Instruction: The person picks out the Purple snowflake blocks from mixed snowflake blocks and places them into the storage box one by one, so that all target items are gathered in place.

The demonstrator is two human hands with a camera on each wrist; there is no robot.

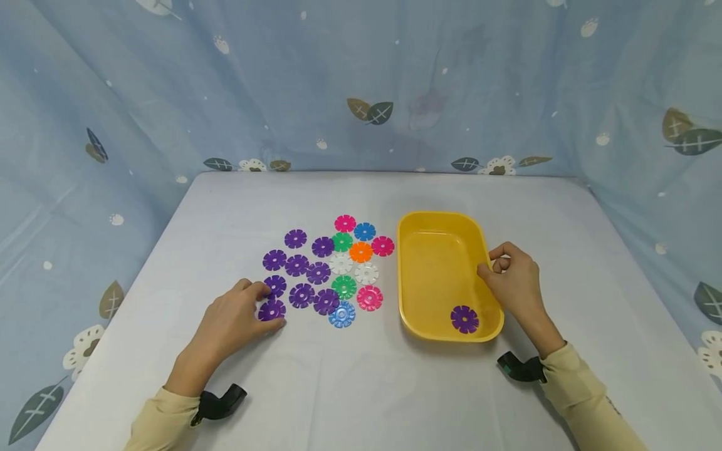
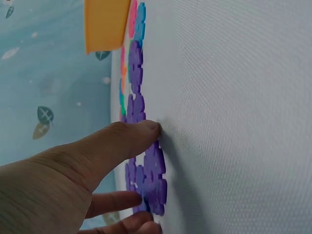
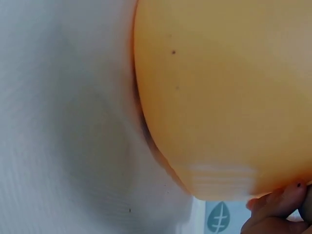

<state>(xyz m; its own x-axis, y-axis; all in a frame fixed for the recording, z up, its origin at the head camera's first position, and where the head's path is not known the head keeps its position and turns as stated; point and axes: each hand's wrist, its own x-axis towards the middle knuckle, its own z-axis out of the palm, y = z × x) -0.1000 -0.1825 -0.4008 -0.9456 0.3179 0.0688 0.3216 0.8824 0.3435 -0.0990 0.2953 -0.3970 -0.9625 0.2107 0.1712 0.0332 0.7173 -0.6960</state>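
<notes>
Spreading its thumb apart from its fingers, the left hand (image 1: 228, 321) spans the nearest purple disc (image 1: 272, 305) at the left edge of the group; whether it grips that disc, one cannot tell.

Right hand (image 1: 517, 283): thumb and forefinger pinching the right rim of the yellow tray (image 1: 431, 263), thumb to the inner side.

Yellow tray: rectangular, rounded corners, standing on the white table cover (image 1: 350, 394), right of the discs. Contents — one notched purple disc (image 1: 465, 312), near the corner closest to the person.

Purple discs on the cover: nine, flat, lying in a loose cluster on the left, some touching.

Other discs, between the purple cluster and the tray: pink discs (image 1: 370, 292), three; green discs (image 1: 344, 281), two; white discs (image 1: 366, 268), two; blue discs (image 1: 365, 226), two; orange disc (image 1: 361, 247), one.

Sleeves (image 1: 583, 391): beige, a pair, with a black wrist device (image 1: 222, 404) at each cuff.

Backdrop: blue curtain (image 1: 271, 81), printed with leaves and pale flowers, hanging behind and at both sides.
</notes>
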